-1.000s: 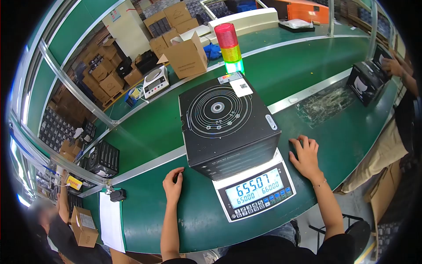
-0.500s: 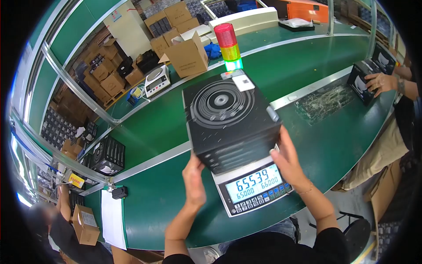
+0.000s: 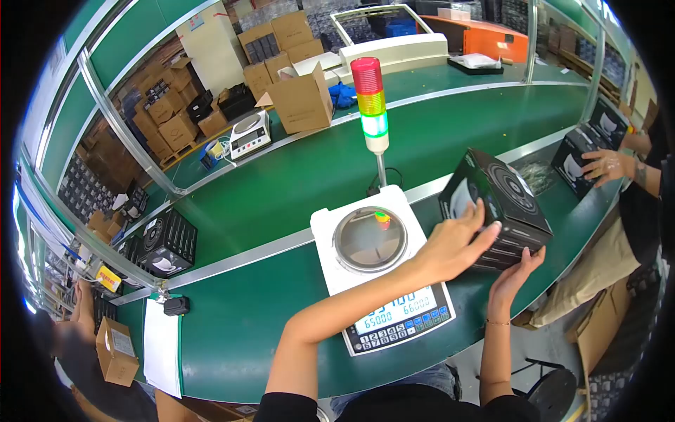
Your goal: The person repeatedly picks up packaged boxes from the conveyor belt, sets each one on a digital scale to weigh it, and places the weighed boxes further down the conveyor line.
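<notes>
A black printed box [image 3: 503,204] is tilted to the right of the white scale [image 3: 323,246], between my two hands. My left hand [image 3: 460,243] reaches across the scale and presses on the box's near left side, fingers spread against it. Under the box's lower right corner, my right hand [image 3: 517,274] supports it with bent fingers. The round metal pan [image 3: 370,239] of the scale is bare. My left forearm partly covers the lit display [image 3: 397,313]. Behind the scale stands a signal tower [image 3: 371,105] with its green lamp lit.
A second scale [image 3: 249,133] and an open carton [image 3: 299,102] stand across the belt. Black boxes [image 3: 167,243] are at left, near papers [image 3: 163,352]. At right, a co-worker's hands [image 3: 608,165] touch another black box [image 3: 576,158]. Another person sits at lower left.
The black box has come off the scale and moved right, now turned and tilted. My left hand has crossed over to the right with it; my right hand has shifted beneath it.
</notes>
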Motion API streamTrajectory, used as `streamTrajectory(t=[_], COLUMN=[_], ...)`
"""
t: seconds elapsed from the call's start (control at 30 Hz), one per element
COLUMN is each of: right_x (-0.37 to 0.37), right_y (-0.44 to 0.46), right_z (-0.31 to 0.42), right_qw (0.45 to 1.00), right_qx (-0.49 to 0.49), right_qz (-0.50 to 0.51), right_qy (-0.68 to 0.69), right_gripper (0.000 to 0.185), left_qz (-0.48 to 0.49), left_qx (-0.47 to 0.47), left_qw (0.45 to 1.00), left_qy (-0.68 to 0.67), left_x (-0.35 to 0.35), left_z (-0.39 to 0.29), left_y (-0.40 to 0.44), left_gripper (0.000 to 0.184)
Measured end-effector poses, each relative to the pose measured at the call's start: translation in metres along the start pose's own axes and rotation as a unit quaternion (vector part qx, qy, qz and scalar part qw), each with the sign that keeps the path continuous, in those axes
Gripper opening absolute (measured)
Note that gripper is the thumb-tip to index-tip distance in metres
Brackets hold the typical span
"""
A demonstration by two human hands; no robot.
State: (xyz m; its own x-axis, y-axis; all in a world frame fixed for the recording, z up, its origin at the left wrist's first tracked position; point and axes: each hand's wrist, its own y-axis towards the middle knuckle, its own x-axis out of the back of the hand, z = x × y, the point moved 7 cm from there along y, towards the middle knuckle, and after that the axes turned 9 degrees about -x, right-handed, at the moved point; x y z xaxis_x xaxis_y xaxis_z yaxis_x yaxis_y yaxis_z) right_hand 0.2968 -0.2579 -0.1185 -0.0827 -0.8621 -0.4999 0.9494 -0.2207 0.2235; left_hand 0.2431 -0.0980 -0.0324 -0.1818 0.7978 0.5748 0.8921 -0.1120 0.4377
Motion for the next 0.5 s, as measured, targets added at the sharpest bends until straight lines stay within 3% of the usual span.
streamTrajectory(t=[0.03, 0.1, 0.17, 0.2, 0.23, 0.3, 0.33, 0.43, 0.47, 0.5], right_x=[0.006, 0.001, -0.014, -0.030, -0.034, -0.034, -0.029, -0.010, 0.007, 0.023], right_y=[0.005, 0.008, -0.001, -0.009, -0.014, -0.003, 0.008, 0.056, 0.080, 0.103], right_z=[0.001, 0.015, 0.024, 0.026, 0.019, 0.004, 0.002, -0.016, -0.035, -0.052], right_qw=[0.999, 0.971, 0.881, 0.865, 0.861, 0.818, 0.804, 0.816, 0.823, 0.825], right_qx=[0.011, 0.096, 0.193, 0.218, 0.233, 0.244, 0.254, 0.237, 0.173, 0.110], right_qz=[-0.029, -0.031, -0.021, 0.025, 0.055, 0.000, -0.030, -0.083, -0.131, -0.177], right_qy=[-0.027, -0.216, -0.430, -0.451, -0.448, -0.521, -0.537, -0.521, -0.525, -0.525], right_gripper=[0.058, 0.078, 0.092, 0.112, 0.117, 0.117, 0.117, 0.114, 0.112, 0.110], left_qz=[0.014, 0.029, 0.077, 0.123, 0.136, 0.157, 0.073, 0.027, 0.037, 0.067], left_qx=[0.005, -0.052, -0.144, -0.096, -0.023, 0.120, 0.113, -0.017, -0.067, -0.050], left_qw=[1.000, 0.998, 0.986, 0.987, 0.990, 0.975, 0.981, 0.999, 0.997, 0.996], left_qy=[-0.012, -0.008, 0.041, 0.048, -0.002, -0.102, -0.140, 0.008, 0.016, -0.026], left_x=[-0.007, -0.022, -0.039, -0.042, -0.040, -0.037, -0.033, -0.013, -0.004, 0.005], left_z=[-0.002, 0.002, 0.006, 0.013, 0.022, 0.033, 0.037, 0.016, 0.001, -0.010], left_y=[0.006, 0.017, 0.024, 0.028, 0.030, 0.028, 0.026, -0.005, -0.019, -0.034], left_gripper=[0.062, 0.059, 0.058, 0.056, 0.055, 0.053, 0.050, 0.045, 0.041, 0.038])
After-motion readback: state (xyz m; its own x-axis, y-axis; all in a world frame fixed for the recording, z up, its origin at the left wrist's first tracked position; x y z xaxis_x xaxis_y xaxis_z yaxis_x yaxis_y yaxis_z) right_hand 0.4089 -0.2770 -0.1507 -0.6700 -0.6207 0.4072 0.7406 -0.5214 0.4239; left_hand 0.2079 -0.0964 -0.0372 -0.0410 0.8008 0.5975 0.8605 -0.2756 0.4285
